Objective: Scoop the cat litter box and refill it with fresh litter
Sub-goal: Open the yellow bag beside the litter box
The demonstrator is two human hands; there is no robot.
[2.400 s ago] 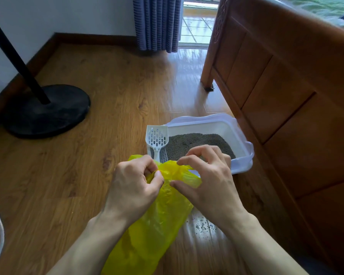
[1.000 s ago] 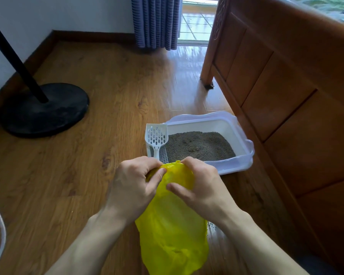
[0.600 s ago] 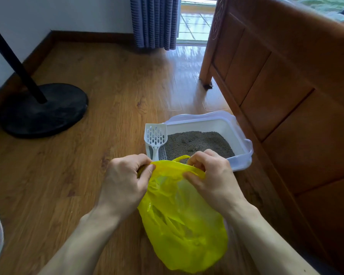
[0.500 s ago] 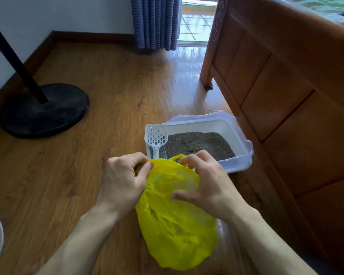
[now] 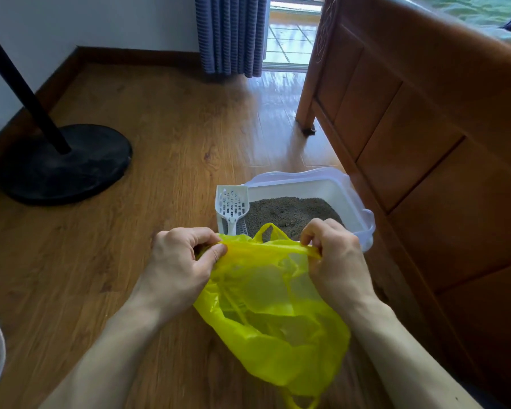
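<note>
Your left hand point(image 5: 179, 265) and right hand point(image 5: 335, 261) each pinch the rim of the yellow bag point(image 5: 273, 317), stretching it between them above the floor point(image 5: 115, 261). Just beyond, the scoop point(image 5: 232, 205) stands at the litter box's point(image 5: 353, 199) left edge, grey litter point(image 5: 289, 212) inside, beside the bed frame point(image 5: 419, 119).
</note>
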